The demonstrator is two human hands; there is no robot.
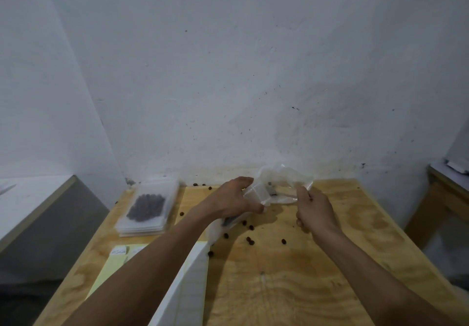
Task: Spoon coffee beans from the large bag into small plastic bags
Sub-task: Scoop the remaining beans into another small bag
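Observation:
My left hand [234,200] grips a small clear plastic bag [257,195] at its mouth, above the wooden table [317,275]. My right hand [313,210] holds the thin handle of a spoon [284,195] whose dark tip reaches into a crumpled clear bag [286,177] at the far edge of the table. That crumpled bag looks like the large one; how many beans it holds is hidden. Beneath my left forearm a white bag or sheet [193,275] runs toward me. A filled small bag of dark coffee beans [147,207] lies on a stack of flat bags at the far left.
Several loose coffee beans [250,240] are scattered over the middle of the table and along the wall. A yellow paper with labels [119,264] lies at the left. A grey counter [38,214] stands to the left and a wooden stand [441,198] to the right.

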